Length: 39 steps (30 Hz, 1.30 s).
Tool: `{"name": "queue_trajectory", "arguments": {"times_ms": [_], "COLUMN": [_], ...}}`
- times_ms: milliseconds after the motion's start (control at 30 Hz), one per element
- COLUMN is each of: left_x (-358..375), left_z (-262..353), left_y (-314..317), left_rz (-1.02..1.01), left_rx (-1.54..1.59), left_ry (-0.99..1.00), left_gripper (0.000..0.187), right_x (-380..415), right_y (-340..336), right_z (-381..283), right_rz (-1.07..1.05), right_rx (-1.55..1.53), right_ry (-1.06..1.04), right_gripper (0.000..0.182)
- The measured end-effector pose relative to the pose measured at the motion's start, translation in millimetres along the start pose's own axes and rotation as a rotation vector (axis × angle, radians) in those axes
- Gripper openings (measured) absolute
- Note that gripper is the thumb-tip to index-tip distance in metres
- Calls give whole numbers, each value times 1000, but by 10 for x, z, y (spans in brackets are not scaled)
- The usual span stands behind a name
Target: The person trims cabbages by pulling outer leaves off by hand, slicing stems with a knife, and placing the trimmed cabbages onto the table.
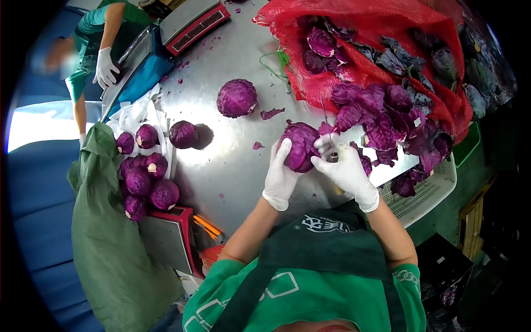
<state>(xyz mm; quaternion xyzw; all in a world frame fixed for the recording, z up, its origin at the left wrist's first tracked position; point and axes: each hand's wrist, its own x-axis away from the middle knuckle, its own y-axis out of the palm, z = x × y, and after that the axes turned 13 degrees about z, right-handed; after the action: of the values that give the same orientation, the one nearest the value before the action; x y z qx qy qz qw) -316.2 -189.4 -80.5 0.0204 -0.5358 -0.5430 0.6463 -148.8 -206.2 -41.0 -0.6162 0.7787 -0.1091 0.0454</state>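
Observation:
A purple cabbage (299, 147) is held above the steel table, with my left hand (280, 176) closed around its near left side. My right hand (348, 171), also in a white glove, is closed at the cabbage's right side. A thin, dark metallic thing shows at its fingers, too small to name. A small purple leaf piece (326, 128) is just beyond these fingers. Another whole cabbage (237, 98) rests on the table farther away, and a smaller one (183, 134) lies to the left. Loose purple leaves (381, 119) are heaped right of my hands.
A red mesh sack (310, 83) with cabbages lies at the back right. Below the leaf heap stands a white basket (437, 191). Several cabbages (138, 181) are piled at the left, above a red-edged scale (166, 235). A co-worker's gloved hand (105, 68) is at the upper left.

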Motion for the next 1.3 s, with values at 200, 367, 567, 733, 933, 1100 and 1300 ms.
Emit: {"name": "queue_trajectory", "arguments": {"times_ms": [200,367,567,733,933,1100,1300], "left_x": [-17,33,25,24,12,15,56], "left_z": [198,253,269,366,387,408,695], "left_y": [-73,-58,-29,-96,-182,-200,-114], "left_rz": [-41,46,15,-42,-65,-194,-289], "left_rx": [79,124,77,31,338,134,-408], "left_ry": [-99,-125,-38,-155,-435,-195,342], "left_gripper": [56,59,59,62,64,59,75], "right_x": [25,-124,-193,-276,-714,-571,-686], "right_y": [-214,-38,277,219,-398,-112,207], "right_z": [-367,-267,-88,-53,-60,-227,-580], "right_rz": [-317,-46,1,7,319,-49,-306], "right_rx": [-242,148,297,-6,-413,-121,67], "right_ry": [328,-196,-331,-111,316,189,-111], "right_gripper": [4,62,58,23,37,33,35]}}
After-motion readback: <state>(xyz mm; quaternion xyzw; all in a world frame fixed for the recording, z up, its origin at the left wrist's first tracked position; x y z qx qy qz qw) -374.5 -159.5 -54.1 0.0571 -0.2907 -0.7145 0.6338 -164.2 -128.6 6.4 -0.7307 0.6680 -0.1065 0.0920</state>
